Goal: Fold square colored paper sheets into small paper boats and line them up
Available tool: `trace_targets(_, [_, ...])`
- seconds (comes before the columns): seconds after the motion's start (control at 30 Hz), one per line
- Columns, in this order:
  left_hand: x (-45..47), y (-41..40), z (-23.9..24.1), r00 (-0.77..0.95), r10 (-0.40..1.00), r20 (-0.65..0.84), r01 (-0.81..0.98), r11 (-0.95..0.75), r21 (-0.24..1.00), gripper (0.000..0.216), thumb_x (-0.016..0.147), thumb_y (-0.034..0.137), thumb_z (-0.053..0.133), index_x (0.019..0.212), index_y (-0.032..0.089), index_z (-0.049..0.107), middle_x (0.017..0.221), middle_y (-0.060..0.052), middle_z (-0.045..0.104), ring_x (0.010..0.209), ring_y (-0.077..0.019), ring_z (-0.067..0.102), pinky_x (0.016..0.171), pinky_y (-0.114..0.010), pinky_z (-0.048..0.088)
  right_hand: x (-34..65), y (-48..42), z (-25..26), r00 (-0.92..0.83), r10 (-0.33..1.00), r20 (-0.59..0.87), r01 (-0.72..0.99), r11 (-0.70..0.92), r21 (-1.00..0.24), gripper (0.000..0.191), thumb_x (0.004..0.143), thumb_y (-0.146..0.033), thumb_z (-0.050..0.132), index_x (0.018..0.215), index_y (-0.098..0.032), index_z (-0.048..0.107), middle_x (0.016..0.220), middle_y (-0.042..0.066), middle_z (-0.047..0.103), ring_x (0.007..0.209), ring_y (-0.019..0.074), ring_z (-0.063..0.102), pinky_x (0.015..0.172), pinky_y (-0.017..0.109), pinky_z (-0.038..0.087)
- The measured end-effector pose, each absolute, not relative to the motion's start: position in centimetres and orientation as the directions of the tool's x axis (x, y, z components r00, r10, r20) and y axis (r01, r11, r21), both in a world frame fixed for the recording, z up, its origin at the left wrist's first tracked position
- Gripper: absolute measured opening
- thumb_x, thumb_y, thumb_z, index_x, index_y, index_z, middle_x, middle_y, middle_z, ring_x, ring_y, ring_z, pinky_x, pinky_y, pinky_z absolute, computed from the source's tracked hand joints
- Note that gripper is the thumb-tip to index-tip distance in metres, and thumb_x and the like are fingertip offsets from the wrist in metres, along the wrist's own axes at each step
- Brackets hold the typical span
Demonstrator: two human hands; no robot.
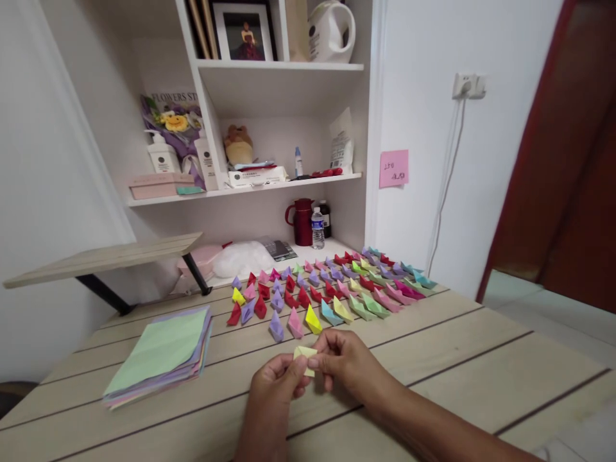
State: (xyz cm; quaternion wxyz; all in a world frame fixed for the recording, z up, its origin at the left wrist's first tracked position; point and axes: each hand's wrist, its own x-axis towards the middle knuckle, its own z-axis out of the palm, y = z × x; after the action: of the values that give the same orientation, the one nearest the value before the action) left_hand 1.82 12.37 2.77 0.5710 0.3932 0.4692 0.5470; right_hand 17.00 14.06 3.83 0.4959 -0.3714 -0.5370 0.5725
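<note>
A small, flat piece of pale yellow folded paper (303, 352) lies between the person's two bare hands, near the front middle of the light wood-plank desk (447, 366). The left hand (278, 380) pinches its left and lower side, with the thumb on the near face and the fingers curled behind. The right hand (350, 359) grips its right edge between thumb and fingers, the knuckles bent. Both hands are thus closed on the same paper, their fingertips close together; whether the fingers rest on the desk is hard to tell.

Just beyond the hands stand many small folded paper boats in red, purple, pink, green, yellow and blue (303, 298), set in rough rows towards the back of the desk. The nearest to the paper is a bright yellow paper boat (313, 320), close to the right hand's fingers, with a pink paper boat (295, 323) beside it. To the left of the left hand, well apart from it, lies a stack of multicoloured paper sheets with a light green one on top (166, 346). Behind that stands a wooden riser with black legs (110, 258).
</note>
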Motion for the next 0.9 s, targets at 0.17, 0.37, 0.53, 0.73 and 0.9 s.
trace_targets(0.17, [2.1, 12.2, 3.0, -0.04, 0.99, -0.138, -0.297, 0.12, 0.947, 0.049, 0.047, 0.053, 0.092, 0.069, 0.014, 0.072, 0.058, 0.001, 0.063, 0.055, -0.0072, 0.055, 0.055, -0.019, 0.042, 17.2, 14.0, 4.2, -0.251, 0.966, 0.059, -0.236, -0.002, -0.972, 0.044, 0.056, -0.048, 0.089, 0.061, -0.016, 0.059, 0.051, -0.005, 0.061, 0.037, 0.0083, 0.052, 0.04, 0.02, 0.033])
trace_targets(0.37, [2.4, 11.9, 3.6, -0.046, 0.986, -0.163, -0.347, 0.137, 0.928, 0.049, 0.048, 0.042, 0.095, 0.081, 0.014, 0.072, 0.065, -0.001, 0.067, 0.06, -0.0078, 0.06, 0.058, -0.018, 0.048, 17.5, 14.2, 4.2, -0.255, 0.966, 0.035, -0.313, -0.048, -0.948, 0.044, 0.059, -0.049, 0.088, 0.063, -0.016, 0.059, 0.057, -0.002, 0.065, 0.038, 0.0075, 0.051, 0.041, 0.02, 0.034])
trace_targets(0.53, [2.4, 11.7, 4.3, -0.017, 0.989, -0.145, -0.342, 0.13, 0.931, 0.048, 0.047, 0.04, 0.096, 0.08, 0.013, 0.073, 0.067, -0.001, 0.068, 0.058, -0.0059, 0.057, 0.056, -0.016, 0.047, 17.6, 14.2, 4.7, -0.312, 0.947, 0.076, -0.37, -0.048, -0.928, 0.044, 0.056, -0.046, 0.091, 0.064, -0.015, 0.061, 0.056, -0.003, 0.063, 0.04, 0.007, 0.051, 0.043, 0.02, 0.037])
trace_targets(0.73, [2.4, 11.3, 4.4, -0.007, 0.994, -0.109, -0.295, 0.102, 0.95, 0.044, 0.047, 0.043, 0.094, 0.07, 0.015, 0.07, 0.059, 0.001, 0.063, 0.053, -0.0064, 0.054, 0.053, -0.018, 0.044, 18.1, 14.2, 4.8, -0.392, 0.916, 0.09, -0.374, -0.069, -0.925, 0.045, 0.057, -0.048, 0.089, 0.066, -0.016, 0.06, 0.052, -0.004, 0.061, 0.041, 0.0081, 0.052, 0.044, 0.02, 0.038])
trace_targets(0.9, [2.3, 11.7, 3.9, -0.058, 0.995, -0.087, -0.237, 0.07, 0.969, 0.045, 0.047, 0.046, 0.093, 0.067, 0.014, 0.068, 0.058, 0.0, 0.063, 0.051, -0.0067, 0.053, 0.052, -0.018, 0.041, 17.7, 14.6, 3.9, -0.408, 0.911, 0.063, -0.309, -0.073, -0.948, 0.045, 0.063, -0.053, 0.084, 0.071, -0.017, 0.059, 0.055, -0.003, 0.061, 0.04, 0.0092, 0.05, 0.044, 0.022, 0.038])
